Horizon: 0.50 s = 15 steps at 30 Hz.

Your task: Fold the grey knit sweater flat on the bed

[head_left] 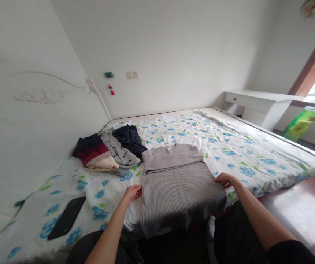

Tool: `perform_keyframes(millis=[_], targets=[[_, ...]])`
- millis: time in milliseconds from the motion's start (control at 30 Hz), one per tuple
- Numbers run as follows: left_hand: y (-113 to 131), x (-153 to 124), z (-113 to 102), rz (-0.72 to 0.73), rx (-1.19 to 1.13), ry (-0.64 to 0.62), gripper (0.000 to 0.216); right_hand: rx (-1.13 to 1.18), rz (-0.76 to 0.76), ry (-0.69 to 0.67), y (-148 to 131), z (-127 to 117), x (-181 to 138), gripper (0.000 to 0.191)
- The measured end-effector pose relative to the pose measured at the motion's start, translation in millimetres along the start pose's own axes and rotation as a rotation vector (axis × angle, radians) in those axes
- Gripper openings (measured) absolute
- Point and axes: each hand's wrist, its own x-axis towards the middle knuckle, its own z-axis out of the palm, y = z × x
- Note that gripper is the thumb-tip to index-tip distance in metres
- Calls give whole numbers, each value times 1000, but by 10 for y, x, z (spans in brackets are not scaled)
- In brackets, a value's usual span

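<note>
A grey ribbed knit sweater (176, 183) lies flat on the bed, sides folded in, its lower hem hanging over the near edge. My left hand (132, 192) rests at its left edge, fingers curled against the fabric. On the sweater's right edge sits my right hand (225, 180), fingers bent down on the knit. Whether either hand pinches the cloth I cannot tell.
The bed sheet (229, 146) is white with blue flowers. Folded clothes (110, 150) are piled at the left by the white headboard (36, 121). A black phone (66, 217) lies near left. A paper (169, 117) lies far back. White desk (256, 102) and green box (301, 124) stand right.
</note>
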Motion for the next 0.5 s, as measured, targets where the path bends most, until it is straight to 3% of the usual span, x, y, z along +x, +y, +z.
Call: perform_keyframes(millis=[200, 333, 500], targets=[[-45, -123, -309, -177, 402, -445, 48, 97, -46, -144, 77, -38, 33, 38], [-32, -120, -504, -219, 679, -513, 44, 36, 3, -161, 81, -70, 126, 36], [113, -4, -516, -205, 724, -531, 42, -23, 14, -153, 19, -87, 184, 32]])
